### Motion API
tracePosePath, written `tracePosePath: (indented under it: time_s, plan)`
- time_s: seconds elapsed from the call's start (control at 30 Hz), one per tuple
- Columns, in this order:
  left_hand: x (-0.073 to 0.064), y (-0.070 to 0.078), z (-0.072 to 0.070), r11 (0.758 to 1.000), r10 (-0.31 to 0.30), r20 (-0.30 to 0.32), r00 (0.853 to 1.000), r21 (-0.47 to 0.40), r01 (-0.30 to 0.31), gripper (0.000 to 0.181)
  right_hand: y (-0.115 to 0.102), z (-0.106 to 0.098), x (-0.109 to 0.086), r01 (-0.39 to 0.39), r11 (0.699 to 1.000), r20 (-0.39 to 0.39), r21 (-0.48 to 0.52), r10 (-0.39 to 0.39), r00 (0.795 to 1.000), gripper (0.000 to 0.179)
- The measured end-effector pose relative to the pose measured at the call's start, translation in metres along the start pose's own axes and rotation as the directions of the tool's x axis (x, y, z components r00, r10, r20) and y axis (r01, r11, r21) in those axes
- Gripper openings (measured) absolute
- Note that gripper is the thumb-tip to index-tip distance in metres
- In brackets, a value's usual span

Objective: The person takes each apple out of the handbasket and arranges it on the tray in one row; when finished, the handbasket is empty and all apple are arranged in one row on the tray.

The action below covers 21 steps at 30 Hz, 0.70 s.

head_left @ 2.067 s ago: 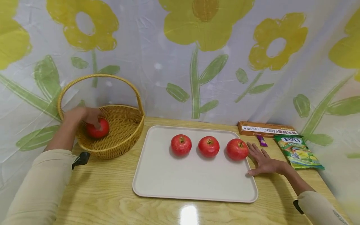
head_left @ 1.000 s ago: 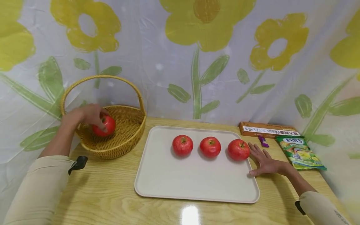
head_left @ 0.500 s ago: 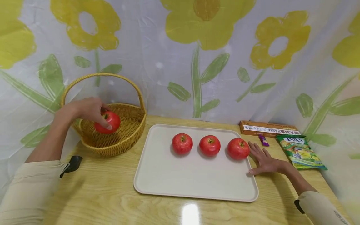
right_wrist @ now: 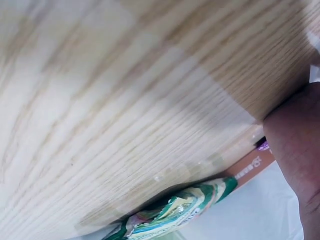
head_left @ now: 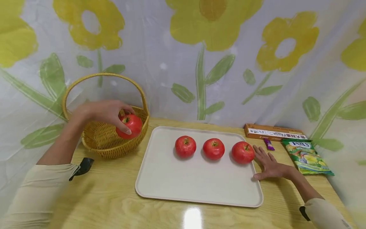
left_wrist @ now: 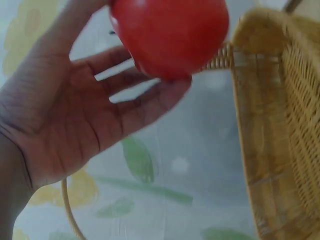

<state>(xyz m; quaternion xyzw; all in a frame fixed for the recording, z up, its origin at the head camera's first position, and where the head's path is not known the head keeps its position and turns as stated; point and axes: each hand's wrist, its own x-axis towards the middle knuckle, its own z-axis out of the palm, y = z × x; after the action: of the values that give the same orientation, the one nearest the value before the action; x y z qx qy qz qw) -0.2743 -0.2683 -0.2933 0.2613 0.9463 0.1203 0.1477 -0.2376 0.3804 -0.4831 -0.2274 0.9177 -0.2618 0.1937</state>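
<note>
A red apple (head_left: 132, 126) is gripped by my left hand (head_left: 107, 111), fingers and thumb round it, at the right side of the wicker basket (head_left: 114, 149). In the left wrist view the same apple (left_wrist: 170, 35) sits between the fingers, with the basket wall (left_wrist: 265, 135) to its right. On the white tray (head_left: 197, 184) three more apples stand in a row: a left apple (head_left: 185, 146), a middle apple (head_left: 213, 149) and a right apple (head_left: 242, 152). My right hand (head_left: 268, 165) rests with spread fingers at the tray's right edge, close to the right apple.
Behind the right hand lie a brown pasta box (head_left: 275, 132), a small purple wrapped snack (head_left: 268, 144) and a green snack bag (head_left: 307, 156). A flowered curtain (head_left: 160, 79) hangs along the table's back edge. The basket's tall handle (head_left: 104, 74) arches over the left arm.
My left hand has lifted the apple from the basket's left part and carried it rightward to near the basket's right rim. The right hand and the tray apples have stayed put.
</note>
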Motion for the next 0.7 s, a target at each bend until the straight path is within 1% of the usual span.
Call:
tracePosePath:
  time_s: [0.1,0.17,0.27,0.33,0.43,0.5,0.63,0.7]
  plan:
    - [0.007,0.01,0.006,0.998,0.037,0.007,0.999,-0.043,-0.037,0.068,-0.001,-0.001,0.001,0.009,1.0,-0.003,-0.003,-0.009,1.0,0.124]
    - [0.012,0.016,0.01,0.996,0.065,0.004,0.998,-0.056,-0.065,0.068,-0.001,-0.003,0.003,0.003,1.0,0.005,-0.001,-0.003,1.0,0.124]
    - [0.022,0.024,0.017,0.994,0.085,-0.008,0.996,-0.074,-0.085,0.067,-0.001,-0.002,0.005,-0.014,1.0,0.008,-0.017,0.014,1.0,0.125]
    - [0.03,0.027,0.023,0.994,0.09,-0.004,0.996,-0.07,-0.09,0.067,-0.002,-0.002,0.006,-0.018,1.0,0.008,-0.019,0.018,1.0,0.125]
    - [0.042,0.03,0.033,0.993,0.1,0.022,0.995,-0.068,-0.098,0.067,-0.002,-0.002,0.005,-0.019,1.0,0.01,-0.021,0.019,1.0,0.126]
    - [0.049,0.033,0.039,0.991,0.119,0.038,0.992,-0.072,-0.116,0.067,-0.003,-0.003,0.004,-0.013,1.0,0.007,-0.018,0.013,1.0,0.126]
    - [0.062,0.037,0.05,0.986,0.151,0.079,0.985,-0.087,-0.144,0.065,-0.003,-0.005,0.003,0.003,1.0,-0.004,-0.011,-0.003,1.0,0.126]
    - [0.068,0.038,0.055,0.985,0.159,0.109,0.981,-0.087,-0.15,0.065,0.0,-0.004,0.004,0.002,1.0,-0.007,-0.008,-0.002,1.0,0.126]
